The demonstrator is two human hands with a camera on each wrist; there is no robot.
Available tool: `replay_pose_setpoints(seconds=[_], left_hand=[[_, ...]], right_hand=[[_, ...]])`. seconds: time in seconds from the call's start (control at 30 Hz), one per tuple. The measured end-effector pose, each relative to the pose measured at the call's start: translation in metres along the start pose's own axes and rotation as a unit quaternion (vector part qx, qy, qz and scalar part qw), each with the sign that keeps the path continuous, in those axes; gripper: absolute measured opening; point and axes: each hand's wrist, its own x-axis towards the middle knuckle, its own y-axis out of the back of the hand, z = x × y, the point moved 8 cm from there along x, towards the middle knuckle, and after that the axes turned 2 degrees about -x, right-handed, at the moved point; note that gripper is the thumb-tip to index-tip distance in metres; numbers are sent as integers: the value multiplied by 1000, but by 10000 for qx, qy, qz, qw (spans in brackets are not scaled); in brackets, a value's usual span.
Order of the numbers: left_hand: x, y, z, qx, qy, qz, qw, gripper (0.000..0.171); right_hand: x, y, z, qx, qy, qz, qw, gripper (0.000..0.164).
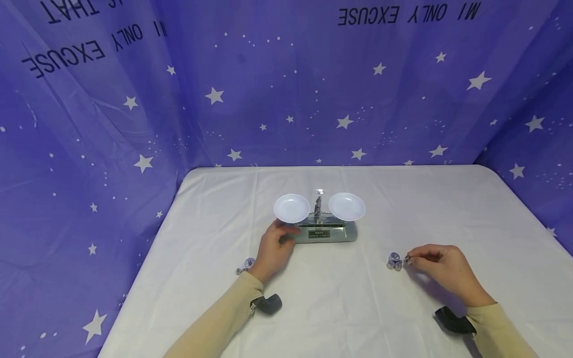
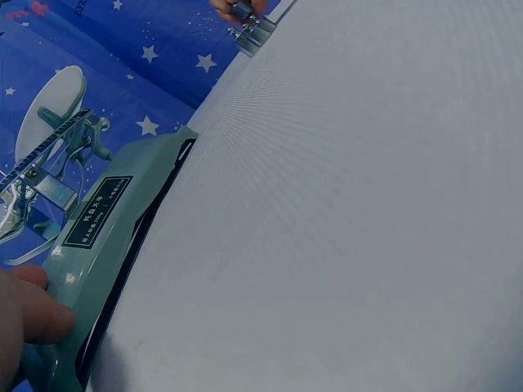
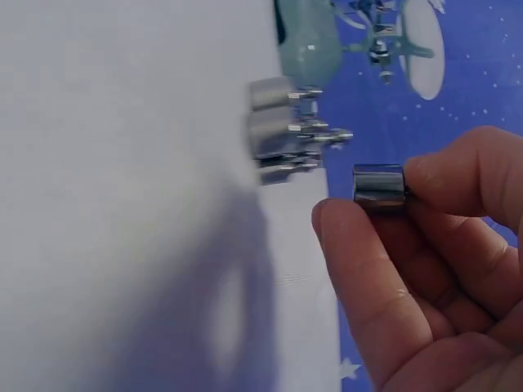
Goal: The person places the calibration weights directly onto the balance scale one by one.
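A green balance scale (image 1: 320,233) with two white pans stands on the table, its label facing the near side. My left hand (image 1: 274,248) holds the left end of its base; in the left wrist view, fingertips (image 2: 49,318) lie on the green casing. My right hand (image 1: 440,266) pinches a small silver cylindrical weight (image 3: 379,187) between thumb and fingers. Just left of that hand, several knobbed metal weights (image 1: 394,261) stand in a tight cluster. Near my left wrist are a few more weights (image 1: 249,263), partly hidden by the hand.
A white cloth covers the table (image 1: 340,308). Blue curtains (image 1: 286,89) with white stars hang behind it and along both sides. Dark wrist mounts (image 1: 268,304) are strapped over the beige sleeves (image 1: 219,318). The scale's left pan (image 1: 292,208) overhangs the left hand.
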Motion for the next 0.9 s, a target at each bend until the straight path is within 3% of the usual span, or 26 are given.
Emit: replay_pose_setpoints(seconds=[0.17, 0.3, 0.43, 0.67, 0.9], left_hand=[[0, -1, 0, -19, 12, -44, 10000, 22], [-1, -1, 0, 9, 17, -61, 10000, 21], [-1, 0, 1, 63, -3, -3, 10000, 21], [-2, 0, 1, 63, -50, 74, 9999, 22], [-1, -2, 0, -10, 36, -3, 10000, 22]], right_hand=[[13, 11, -15, -44, 150, 45, 9999, 9], [31, 17, -38, 26, 444, 11, 9990, 11], [51, 21, -63, 111, 461, -118, 9988, 15], [84, 12, -95, 48, 340, -404, 9986, 19], [106, 1, -116, -60, 494, -469, 9977, 18]])
